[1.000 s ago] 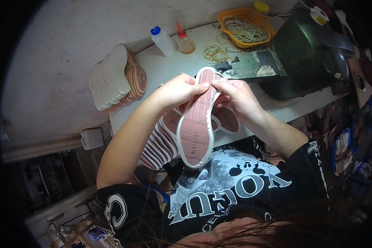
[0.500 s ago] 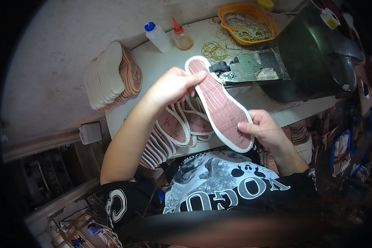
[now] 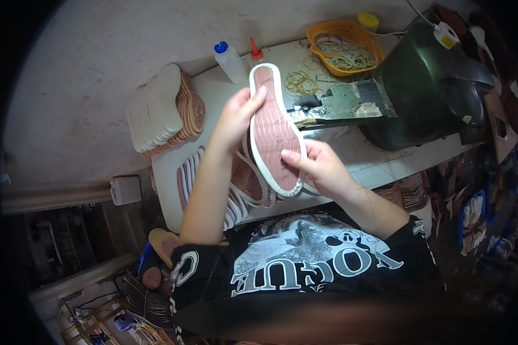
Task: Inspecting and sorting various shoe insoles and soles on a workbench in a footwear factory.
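Observation:
Between my two hands is a pink shoe insole [image 3: 273, 129] with a white bound edge, its narrow end pointing away from me. My left hand [image 3: 240, 113] grips its left side near the narrow end, thumb on the pink face. My right hand [image 3: 322, 167] pinches the lower right edge of the wide end, thumb also on top. Beneath, partly hidden by the held piece and my left arm, several bound insoles [image 3: 248, 183] lie on the white table. Just right of the held insole stands the arm of a green machine [image 3: 351, 102].
Stacked white and tan insole pieces [image 3: 155, 109] stand at the table's left edge. A blue-capped bottle [image 3: 230, 64], a red-tipped bottle [image 3: 256, 53] and an orange basket of cords [image 3: 345, 49] stand at the back. Loose yellow bands [image 3: 301, 83] lie before the basket.
Both hands have moved left with the insole, turning it more upright and away from the machine's arm. The view has shifted slightly too.

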